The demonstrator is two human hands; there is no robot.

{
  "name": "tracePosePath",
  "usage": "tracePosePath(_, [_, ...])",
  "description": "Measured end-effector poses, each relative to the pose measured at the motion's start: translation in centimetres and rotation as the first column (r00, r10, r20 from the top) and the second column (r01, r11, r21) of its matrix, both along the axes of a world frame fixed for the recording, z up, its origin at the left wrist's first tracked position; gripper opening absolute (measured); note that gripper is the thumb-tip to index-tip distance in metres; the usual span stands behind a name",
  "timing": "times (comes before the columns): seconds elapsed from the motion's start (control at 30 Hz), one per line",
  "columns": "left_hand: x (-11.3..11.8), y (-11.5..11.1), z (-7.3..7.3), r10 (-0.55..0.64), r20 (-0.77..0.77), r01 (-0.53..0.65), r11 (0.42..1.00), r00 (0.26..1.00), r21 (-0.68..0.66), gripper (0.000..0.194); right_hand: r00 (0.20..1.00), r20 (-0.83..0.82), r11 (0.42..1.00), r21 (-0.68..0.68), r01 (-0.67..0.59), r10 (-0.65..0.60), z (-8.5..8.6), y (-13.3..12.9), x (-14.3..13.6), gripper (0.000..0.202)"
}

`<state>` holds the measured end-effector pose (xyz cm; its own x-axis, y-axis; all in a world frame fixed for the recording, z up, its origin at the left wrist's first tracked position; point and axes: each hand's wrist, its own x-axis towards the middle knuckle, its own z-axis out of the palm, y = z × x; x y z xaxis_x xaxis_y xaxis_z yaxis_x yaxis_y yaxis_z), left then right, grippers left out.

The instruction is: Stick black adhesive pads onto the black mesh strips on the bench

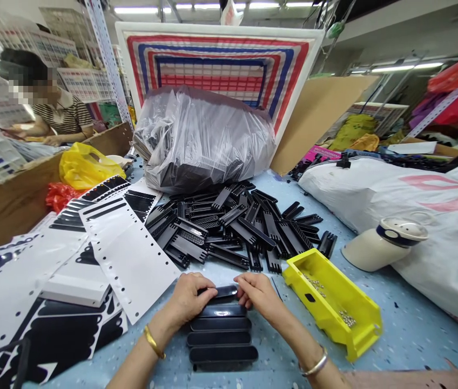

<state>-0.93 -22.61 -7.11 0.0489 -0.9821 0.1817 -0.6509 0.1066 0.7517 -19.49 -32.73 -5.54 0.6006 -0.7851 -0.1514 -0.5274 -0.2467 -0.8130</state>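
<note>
My left hand (192, 294) is closed on the left end of a glossy black strip (226, 292), thumb on top. At the strip's other end, the fingers of my right hand (258, 293) are pinched together. Below it, several black strips with rounded ends (221, 339) lie in a row on the blue speckled table (164, 346). Beyond my hands spreads a heap of black plastic pieces (213, 227), some with toothed ends. White sheets with black rounded stickers (127, 248) lie left of my left hand.
A yellow bin (334, 302) with small metal parts stands right of my hands. Farther right, a cream bottle (369, 248) leans against a white sack (411, 200). A plastic-wrapped bundle (208, 140) sits behind the heap. Another person (65, 113) sits at far left.
</note>
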Motion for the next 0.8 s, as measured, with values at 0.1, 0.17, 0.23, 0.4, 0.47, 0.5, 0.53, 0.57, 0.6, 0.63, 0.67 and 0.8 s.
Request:
tracePosePath(0.1, [-0.5, -0.7, 1.2, -0.004, 0.158, -0.011, 0.996, 0.987, 0.09, 0.029, 1.0, 0.016, 0.997, -0.069, -0.023, 0.025, -0.2, 0.2, 0.3, 0.033])
tracePosePath(0.17, [-1.0, -1.3, 1.9, -0.007, 0.288, -0.04, 0.987, 0.958, 0.155, 0.035, 0.999, 0.026, 0.992, -0.12, -0.034, 0.037, -0.5, 0.3, 0.6, 0.029])
tracePosePath(0.23, [-1.2, -1.8, 2.2, -0.006, 0.357, -0.068, 0.978, 0.934, 0.196, 0.039, 0.999, 0.03, 0.989, -0.146, -0.037, 0.042, -0.7, 0.4, 0.8, 0.029])
tracePosePath(0.4, [0.1, -0.6, 0.8, 0.119, 0.388, -0.185, 0.973, 0.914, 0.136, 0.043, 0.999, 0.023, 0.985, -0.169, -0.042, 0.047, -0.8, 0.5, 0.5, 0.031])
tracePosePath(0.47, [0.8, 0.5, 0.0, 0.169, 0.389, -0.232, 0.965, 0.906, 0.122, 0.042, 0.998, 0.015, 0.982, -0.181, -0.054, 0.058, -0.6, 0.5, 0.4, 0.03])
tracePosePath(0.5, [1.1, 1.0, -0.3, 0.184, 0.383, -0.249, 0.96, 0.905, 0.127, 0.041, 0.998, 0.01, 0.98, -0.189, -0.061, 0.064, -0.5, 0.5, 0.2, 0.029])
tracePosePath(0.53, [1.3, 1.5, -0.5, 0.191, 0.372, -0.256, 0.957, 0.908, 0.134, 0.041, 0.998, 0.004, 0.978, -0.2, -0.066, 0.068, -0.5, 0.5, 0.1, 0.029])
tracePosePath(0.57, [1.4, 1.8, -0.6, 0.187, 0.353, -0.25, 0.958, 0.917, 0.142, 0.04, 0.997, -0.004, 0.975, -0.212, -0.07, 0.071, -0.4, 0.6, -0.1, 0.028])
tracePosePath(0.6, [1.4, 2.1, -0.5, 0.173, 0.33, -0.232, 0.961, 0.928, 0.149, 0.039, 0.997, -0.014, 0.971, -0.226, -0.071, 0.07, -0.4, 0.6, -0.2, 0.028])
tracePosePath(0.63, [1.4, 2.3, -0.4, 0.154, 0.303, -0.208, 0.966, 0.941, 0.157, 0.039, 0.997, -0.023, 0.968, -0.241, -0.071, 0.068, -0.3, 0.7, -0.5, 0.028])
tracePosePath(0.67, [1.3, 2.5, -0.2, 0.133, 0.272, -0.181, 0.97, 0.953, 0.162, 0.038, 0.997, -0.032, 0.964, -0.256, -0.071, 0.065, -0.2, 0.8, -0.7, 0.028])
tracePosePath(0.8, [0.8, 2.9, 0.4, 0.098, 0.181, -0.127, 0.98, 0.979, 0.151, 0.038, 0.995, -0.059, 0.952, -0.29, -0.096, 0.083, 0.4, 1.4, -1.9, 0.03])
